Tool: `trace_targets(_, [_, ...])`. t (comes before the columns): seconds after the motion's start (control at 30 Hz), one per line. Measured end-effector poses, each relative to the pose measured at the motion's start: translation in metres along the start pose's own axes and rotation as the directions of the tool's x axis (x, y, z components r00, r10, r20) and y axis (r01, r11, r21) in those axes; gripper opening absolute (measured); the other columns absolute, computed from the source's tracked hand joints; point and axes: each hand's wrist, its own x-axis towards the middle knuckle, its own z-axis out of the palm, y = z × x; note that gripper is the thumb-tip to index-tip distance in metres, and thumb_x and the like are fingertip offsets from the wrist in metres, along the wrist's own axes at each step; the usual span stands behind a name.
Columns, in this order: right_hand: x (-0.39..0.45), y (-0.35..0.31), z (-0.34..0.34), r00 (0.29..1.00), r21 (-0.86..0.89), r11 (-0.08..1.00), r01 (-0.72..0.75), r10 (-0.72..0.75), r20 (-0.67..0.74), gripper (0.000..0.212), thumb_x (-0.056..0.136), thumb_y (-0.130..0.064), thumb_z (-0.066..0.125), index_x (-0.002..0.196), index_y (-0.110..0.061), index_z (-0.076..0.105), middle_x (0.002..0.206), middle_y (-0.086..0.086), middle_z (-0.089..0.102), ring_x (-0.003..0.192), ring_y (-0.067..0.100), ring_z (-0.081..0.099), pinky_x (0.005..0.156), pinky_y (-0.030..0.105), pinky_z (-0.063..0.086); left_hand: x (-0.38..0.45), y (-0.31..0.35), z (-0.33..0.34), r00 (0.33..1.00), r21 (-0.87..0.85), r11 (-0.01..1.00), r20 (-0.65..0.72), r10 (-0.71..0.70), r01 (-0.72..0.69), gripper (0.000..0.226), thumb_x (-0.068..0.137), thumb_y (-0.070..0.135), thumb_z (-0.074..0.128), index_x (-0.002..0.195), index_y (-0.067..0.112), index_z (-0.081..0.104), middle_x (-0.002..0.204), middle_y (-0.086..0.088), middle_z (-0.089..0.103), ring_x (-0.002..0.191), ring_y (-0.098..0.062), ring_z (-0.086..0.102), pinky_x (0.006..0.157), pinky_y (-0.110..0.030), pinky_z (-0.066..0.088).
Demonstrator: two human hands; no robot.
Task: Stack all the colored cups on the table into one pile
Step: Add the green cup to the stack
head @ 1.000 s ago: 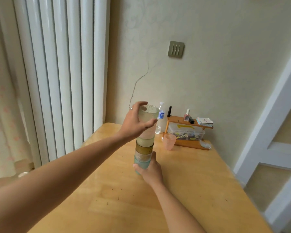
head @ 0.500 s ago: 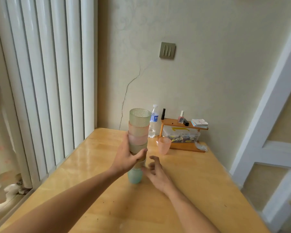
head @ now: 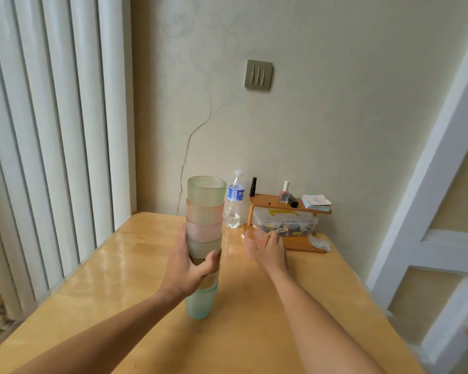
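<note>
Gripping the stack of cups (head: 204, 238) around its middle, the left hand (head: 191, 268) holds the pile upright on the wooden table (head: 135, 265) — a pale green cup on top, pink ones below, a teal one at the base. The right hand (head: 272, 251) curls around the single orange cup (head: 254, 242) standing to the stack's right — whether it grips firmly cannot be told. Behind, a water bottle (head: 234, 202) stands beside a small wooden shelf (head: 287, 206) against the wall.
</note>
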Motion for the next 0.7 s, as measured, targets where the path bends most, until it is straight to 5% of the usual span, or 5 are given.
trace_targets(0.4, [0.015, -0.019, 0.014, 0.999, 0.109, 0.993, -0.051, 0.052, 0.000, 0.064, 0.083, -0.043, 0.075, 0.129, -0.008, 0.049, 0.130, 0.015, 0.057, 0.106, 0.029, 0.055, 0.077, 0.030, 0.038, 0.007, -0.006, 0.002, 0.998, 0.003, 1.000, 0.055, -0.010, 0.010, 0.055, 0.072, 0.045, 0.075, 0.119, 0.031, 0.050, 0.105, 0.018, 0.070, 0.093, 0.001, 0.069, 0.080, -0.012, 0.054])
trace_targets(0.7, [-0.021, -0.088, -0.053, 0.990, 0.226, 0.964, 0.140, -0.129, -0.061, 0.065, 0.079, -0.051, 0.079, 0.130, -0.020, 0.053, 0.128, 0.002, 0.060, 0.116, 0.025, 0.056, 0.088, 0.036, 0.047, -0.005, 0.004, -0.012, 0.990, 0.033, 0.995, 0.107, -0.097, 0.094, 0.059, 0.074, 0.045, 0.076, 0.122, 0.028, 0.047, 0.109, 0.008, 0.071, 0.095, 0.006, 0.067, 0.083, -0.013, 0.054])
